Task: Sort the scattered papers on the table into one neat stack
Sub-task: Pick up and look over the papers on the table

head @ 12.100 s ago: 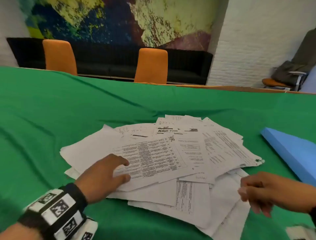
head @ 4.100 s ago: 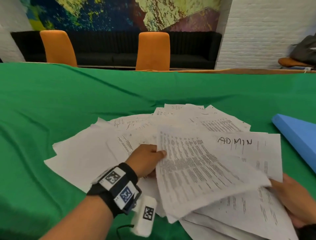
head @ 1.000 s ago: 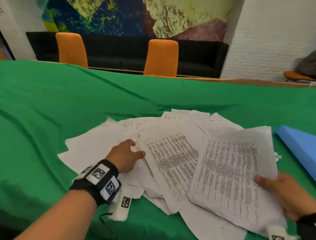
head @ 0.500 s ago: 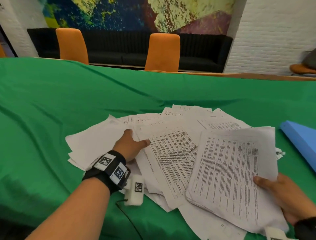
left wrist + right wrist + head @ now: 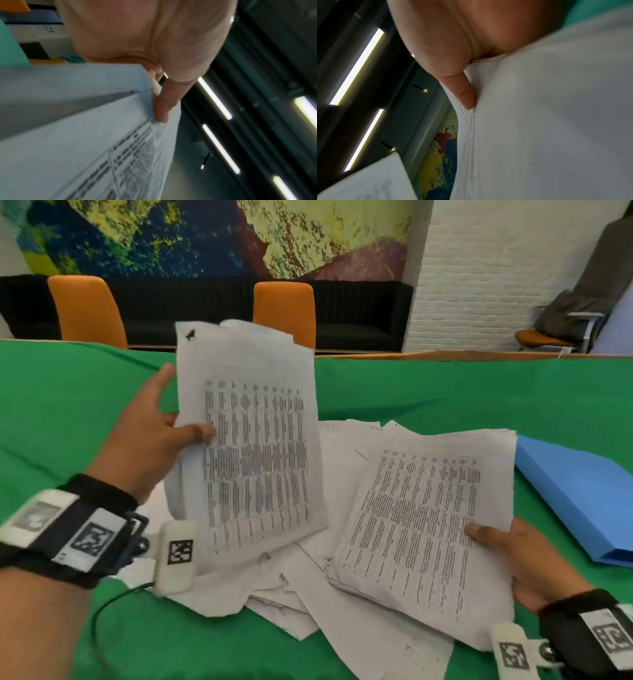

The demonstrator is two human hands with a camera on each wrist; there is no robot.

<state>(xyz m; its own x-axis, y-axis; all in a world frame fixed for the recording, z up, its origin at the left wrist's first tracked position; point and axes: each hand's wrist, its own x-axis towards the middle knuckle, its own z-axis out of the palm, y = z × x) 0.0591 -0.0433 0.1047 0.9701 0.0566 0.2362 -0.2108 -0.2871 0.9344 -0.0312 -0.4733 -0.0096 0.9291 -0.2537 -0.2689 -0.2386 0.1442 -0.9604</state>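
On the green table [image 5: 445, 392], near its front edge, loose papers [image 5: 342, 594] are lying fanned and overlapping, with a blue folder [image 5: 582, 494] sitting towards the right edge. The gathered stack [image 5: 421, 529] is resting tilted over the right of that spread, its long axis running away from the person. The right hand [image 5: 524, 563] is holding it at the near right edge, thumb on top. A lifted sheaf [image 5: 253, 446] is standing nearly upright just left of the stack, long axis vertical. The left hand [image 5: 147, 436] is pinching its left edge, thumb on the printed face, forefinger stretched out behind. The stack is lying to the right of the left hand and lower, so the sheaf probably needs swinging rightward and laying flat onto it.
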